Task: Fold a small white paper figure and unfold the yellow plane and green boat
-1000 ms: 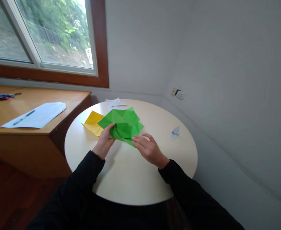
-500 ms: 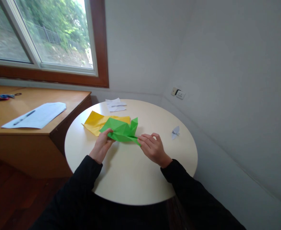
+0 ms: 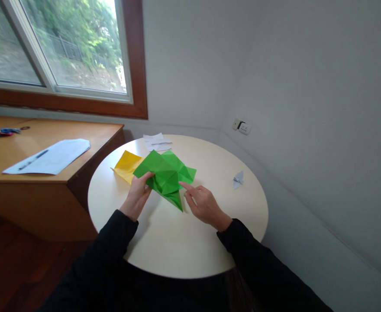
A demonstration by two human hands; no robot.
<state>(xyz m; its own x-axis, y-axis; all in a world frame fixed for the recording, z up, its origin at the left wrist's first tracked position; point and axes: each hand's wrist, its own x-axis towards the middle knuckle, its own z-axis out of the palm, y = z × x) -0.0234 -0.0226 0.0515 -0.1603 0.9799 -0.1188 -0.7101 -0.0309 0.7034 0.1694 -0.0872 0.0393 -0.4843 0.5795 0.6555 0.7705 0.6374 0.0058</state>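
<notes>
A creased sheet of green paper (image 3: 166,173), partly folded, is held above the round table by my left hand (image 3: 137,195). The left thumb presses on its near left edge, and the other fingers are under it. My right hand (image 3: 206,206) is at the paper's right side with its index finger stretched out, the tip touching or very near a fold. Its thumb stands apart from the index finger, and the other fingers are curled. One pointed green corner hangs down towards me. Behind the green sheet lies yellow paper (image 3: 127,163), partly covered.
White paper pieces (image 3: 156,142) lie at the round table's (image 3: 177,247) far edge, and a small folded grey-white paper (image 3: 238,180) at its right. On the wooden desk (image 3: 96,130) are white sheets (image 3: 60,156), a pen (image 3: 33,159) and scissors (image 3: 7,132).
The green paper has tilted up and spread wider, showing more of its face. My right hand has let go of its right corner and now points at a fold.
</notes>
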